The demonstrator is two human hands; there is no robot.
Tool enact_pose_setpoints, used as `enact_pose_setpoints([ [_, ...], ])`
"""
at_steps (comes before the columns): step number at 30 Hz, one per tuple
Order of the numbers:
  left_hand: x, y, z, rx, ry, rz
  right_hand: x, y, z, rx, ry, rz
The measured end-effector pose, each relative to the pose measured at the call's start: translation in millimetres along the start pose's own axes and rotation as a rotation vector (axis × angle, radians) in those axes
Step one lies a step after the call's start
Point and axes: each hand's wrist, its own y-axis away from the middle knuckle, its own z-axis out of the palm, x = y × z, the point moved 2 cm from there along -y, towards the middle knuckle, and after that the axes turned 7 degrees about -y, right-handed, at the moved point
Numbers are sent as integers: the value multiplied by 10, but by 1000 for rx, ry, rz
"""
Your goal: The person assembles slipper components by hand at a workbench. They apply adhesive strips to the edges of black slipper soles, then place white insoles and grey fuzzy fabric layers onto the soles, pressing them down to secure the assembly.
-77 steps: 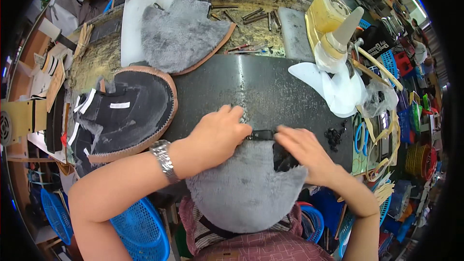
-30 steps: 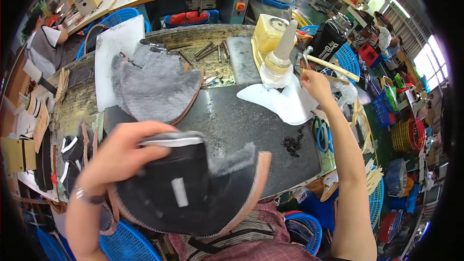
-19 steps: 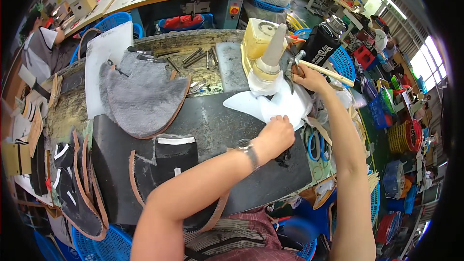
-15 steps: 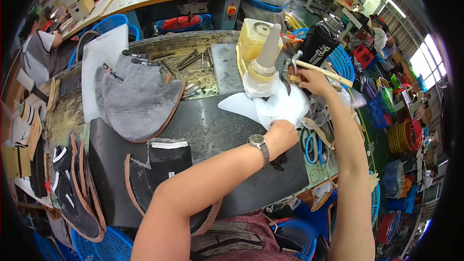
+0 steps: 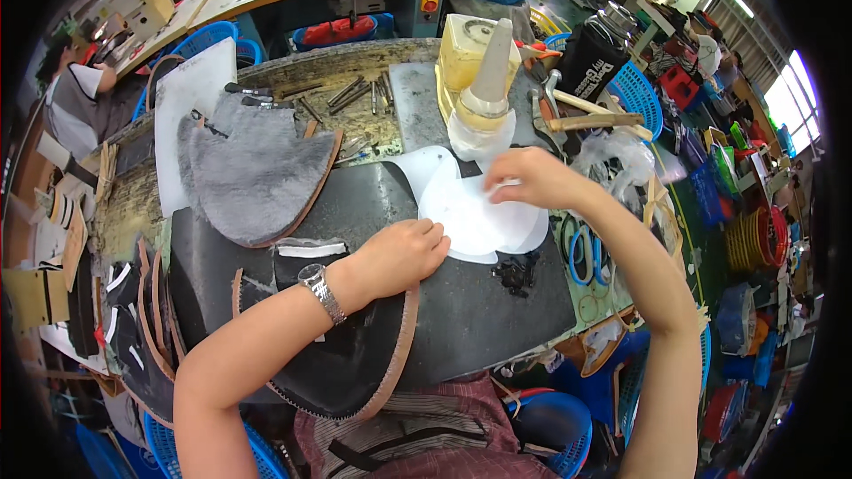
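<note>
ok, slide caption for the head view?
Left hand at the edge of the white sheets, right hand over them, grey fur piece off to the left.

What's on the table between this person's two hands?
Overlapping white sheets, on a dark board, lie between the fingertips of the left hand and right hand. The head view shows this.

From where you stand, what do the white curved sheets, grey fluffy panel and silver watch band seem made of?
White curved sheets: probably smooth plastic or coated paper; their edges look greyish, perhaps translucent. Grey fluffy panel: likely matte pile textile or faux fur, given its fuzzy surface. Silver linked watch band: apparently shiny metal, judging by its bright glints.
</note>
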Motion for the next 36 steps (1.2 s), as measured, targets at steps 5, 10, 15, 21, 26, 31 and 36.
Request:
enact_pose_setpoints([
  [5, 19, -64, -42, -23, 113, -66, 34, -268, 203, -5, 354, 165],
  [10, 63, -98, 6, 35, 153, -144, 15, 249, -460, 346, -441, 209],
  [15, 32, -212, -214, -308, 158, -264, -116, 866, -1149, 1095, -659, -19],
  [21, -22, 435, -964, 157, 1508, -497, -1449, 381, 172, 253, -316, 119],
  [26, 457, 1428, -1382, 273, 1182, -964, -1833, 152, 960, -262, -759, 157],
  [31, 632, 2083, -1190, 72, 1087, -1228, -1781, 6, 1292, -340, -991, 551],
  [36, 714, 2092, -1044, 21, 962, -1263, -1640, 5, 1562, -380, -993, 575],
])
